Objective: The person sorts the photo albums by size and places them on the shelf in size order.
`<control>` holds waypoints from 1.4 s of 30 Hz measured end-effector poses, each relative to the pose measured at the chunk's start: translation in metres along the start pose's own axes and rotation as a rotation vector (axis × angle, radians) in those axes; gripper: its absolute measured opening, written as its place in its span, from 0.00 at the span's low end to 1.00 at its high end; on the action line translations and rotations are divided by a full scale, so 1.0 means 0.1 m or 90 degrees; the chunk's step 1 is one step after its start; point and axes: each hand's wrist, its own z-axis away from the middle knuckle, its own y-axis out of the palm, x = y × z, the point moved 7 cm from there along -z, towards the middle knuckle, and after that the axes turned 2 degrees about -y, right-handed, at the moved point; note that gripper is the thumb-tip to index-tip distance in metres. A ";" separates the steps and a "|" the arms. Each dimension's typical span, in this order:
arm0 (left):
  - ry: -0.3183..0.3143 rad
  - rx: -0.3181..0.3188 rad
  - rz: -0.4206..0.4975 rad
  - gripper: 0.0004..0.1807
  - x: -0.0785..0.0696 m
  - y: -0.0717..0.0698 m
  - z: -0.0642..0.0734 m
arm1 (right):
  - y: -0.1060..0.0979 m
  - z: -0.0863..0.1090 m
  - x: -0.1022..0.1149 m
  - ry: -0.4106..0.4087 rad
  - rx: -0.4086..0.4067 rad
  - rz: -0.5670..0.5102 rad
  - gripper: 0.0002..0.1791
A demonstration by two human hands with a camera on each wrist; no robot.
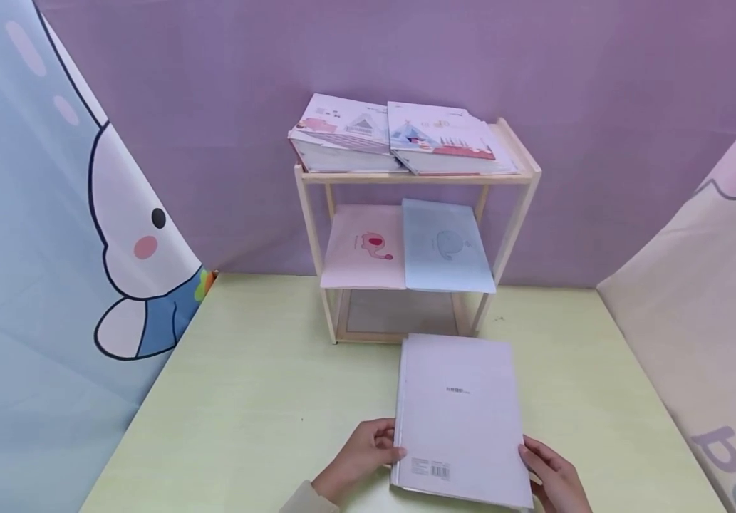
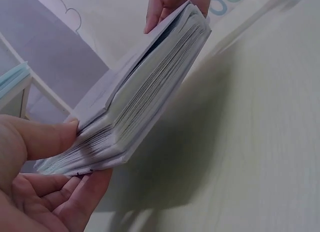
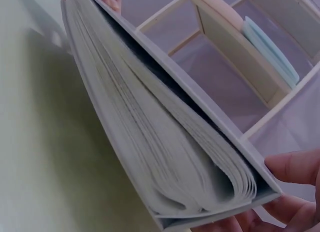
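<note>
A thick white hardcover book (image 1: 460,420), with a small line of print and a barcode on its upper cover, is held by both hands over the table (image 1: 246,399). My left hand (image 1: 364,456) grips its left edge near the bottom, thumb on top and fingers beneath. On the opposite edge, my right hand (image 1: 555,474) holds it the same way. Both wrist views show the book's page edges (image 2: 150,86) and a dark gap beneath its cover; its shadow falls on the tabletop below, so the book is raised.
Behind the book stands a wooden rack (image 1: 511,224). Its top carries two stacks of illustrated books (image 1: 441,132). A pink elephant booklet (image 1: 364,249) and a blue whale booklet (image 1: 447,246) lie side by side on the middle shelf. Printed cloth (image 1: 130,235) hangs at the left.
</note>
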 end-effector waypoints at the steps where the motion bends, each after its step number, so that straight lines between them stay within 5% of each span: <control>1: 0.001 -0.003 -0.003 0.24 0.00 -0.01 0.01 | 0.02 0.01 0.01 -0.005 0.002 -0.002 0.27; 18: -0.009 -0.088 -0.050 0.25 -0.14 -0.35 0.04 | 0.41 -0.04 0.16 -0.067 0.013 0.008 0.29; 42: 0.006 -0.171 -0.068 0.23 -0.21 -0.54 0.01 | 0.67 -0.26 0.24 -0.105 0.018 0.002 0.24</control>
